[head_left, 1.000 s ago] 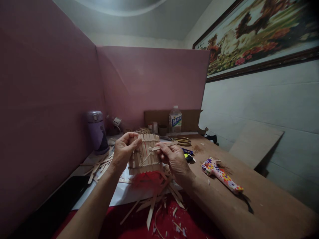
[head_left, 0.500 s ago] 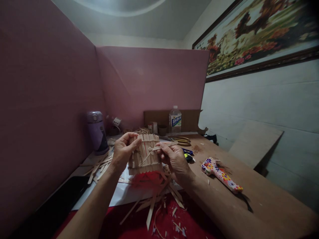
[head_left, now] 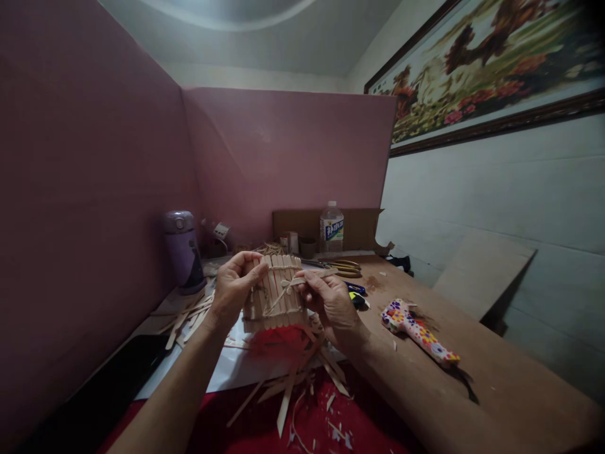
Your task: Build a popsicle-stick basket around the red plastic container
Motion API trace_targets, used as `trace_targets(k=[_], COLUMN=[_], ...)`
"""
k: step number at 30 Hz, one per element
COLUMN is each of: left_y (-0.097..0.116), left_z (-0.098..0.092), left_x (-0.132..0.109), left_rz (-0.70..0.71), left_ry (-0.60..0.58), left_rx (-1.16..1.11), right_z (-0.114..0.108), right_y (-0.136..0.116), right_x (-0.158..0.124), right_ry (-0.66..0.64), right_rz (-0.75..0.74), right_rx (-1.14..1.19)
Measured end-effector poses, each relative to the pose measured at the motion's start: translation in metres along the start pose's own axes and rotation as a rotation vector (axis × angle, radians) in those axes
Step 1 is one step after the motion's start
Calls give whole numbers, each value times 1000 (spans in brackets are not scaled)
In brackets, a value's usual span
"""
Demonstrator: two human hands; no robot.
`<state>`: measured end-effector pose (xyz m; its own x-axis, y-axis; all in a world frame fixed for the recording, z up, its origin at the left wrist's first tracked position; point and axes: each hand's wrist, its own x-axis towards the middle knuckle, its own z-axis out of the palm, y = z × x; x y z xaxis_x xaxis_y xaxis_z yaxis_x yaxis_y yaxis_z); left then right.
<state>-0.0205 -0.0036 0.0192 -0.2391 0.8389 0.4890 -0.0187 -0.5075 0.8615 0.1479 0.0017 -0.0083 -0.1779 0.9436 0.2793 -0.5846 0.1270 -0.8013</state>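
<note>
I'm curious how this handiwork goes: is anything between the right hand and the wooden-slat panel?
Visibly, only the thin stick pinched in the right hand; its tip overlaps the panel, but contact is unclear.

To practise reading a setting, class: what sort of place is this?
Probably a craft corner, perhaps in a home: loose wooden sticks and a pair of scissors lie about, and a framed picture hangs on the wall.

bare left hand (head_left: 240, 276), bare right hand (head_left: 331, 304), left forearm (head_left: 177, 384) and right forearm (head_left: 404, 388) uncovered to the near edge, tapering toward the hands
</note>
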Motion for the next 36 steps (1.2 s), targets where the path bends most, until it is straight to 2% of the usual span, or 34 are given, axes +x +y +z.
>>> trace_targets(k=[36], left_y=[0], left_z=[2], left_x=[-2], left_rz=[13], left_ry=[-1], left_rx=[36], right_z=[0], right_y=[-2], right_x=[-2], right_ry=[-18], right_rz=[-30], right_rx=[-87])
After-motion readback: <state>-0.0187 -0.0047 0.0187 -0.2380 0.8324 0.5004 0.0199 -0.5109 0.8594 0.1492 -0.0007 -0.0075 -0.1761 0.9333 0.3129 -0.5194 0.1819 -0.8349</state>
